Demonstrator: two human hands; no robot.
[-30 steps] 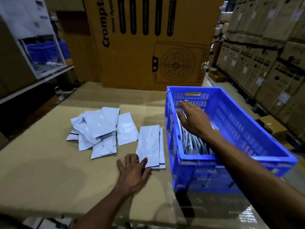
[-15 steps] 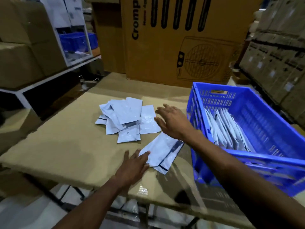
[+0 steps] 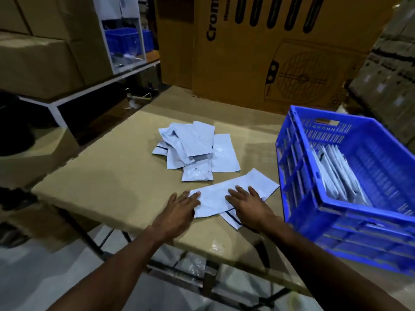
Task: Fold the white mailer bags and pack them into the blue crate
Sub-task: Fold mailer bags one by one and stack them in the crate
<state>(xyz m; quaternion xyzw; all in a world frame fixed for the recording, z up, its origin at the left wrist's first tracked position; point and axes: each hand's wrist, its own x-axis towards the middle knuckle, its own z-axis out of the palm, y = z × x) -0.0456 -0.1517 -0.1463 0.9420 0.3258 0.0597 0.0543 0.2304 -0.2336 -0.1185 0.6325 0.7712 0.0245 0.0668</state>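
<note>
Both hands lie flat with straight fingers on the long white plastic mailer bag (image 3: 233,190) at the near edge of the cardboard-covered table (image 3: 107,176): the left hand (image 3: 179,211) presses its left end, the right hand (image 3: 248,204) its middle, neither curled round anything. A second white mailer (image 3: 231,217) peeks out from under the right hand's wrist side. To fold well, the left hand should, I judge, pin its end while the right slides to the free end beyond its fingertips, lifts it over, matches the edges and smooths the crease flat. The loose heap of white mailers (image 3: 193,149) waits just beyond the fingertips; the blue slatted plastic crate (image 3: 298,187), already holding upright folded bags (image 3: 336,171), stands to the right of the right hand. Half a second ago the right hand hovered above the table; now it rests on the bag, and the left hand has slid onto it.
</note>
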